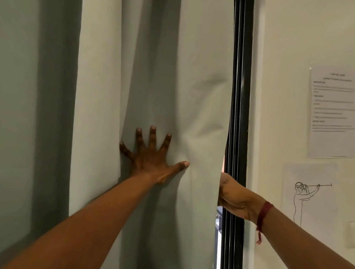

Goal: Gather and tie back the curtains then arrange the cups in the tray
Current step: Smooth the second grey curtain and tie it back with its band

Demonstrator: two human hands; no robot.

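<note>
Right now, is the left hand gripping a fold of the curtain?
No, the left hand lies flat on the curtain, fingers straight and spread.

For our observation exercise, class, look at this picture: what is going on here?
A person stands at a pale curtain that hangs loose, not yet tied back. The left hand presses flat on its folds with the fingers spread. The right hand reaches to the curtain's right edge beside the black window frame; its fingers are hidden behind the fabric, so its grip cannot be told. Printed sheets are stuck to the wall on the right. No cups or tray are in view.
</note>
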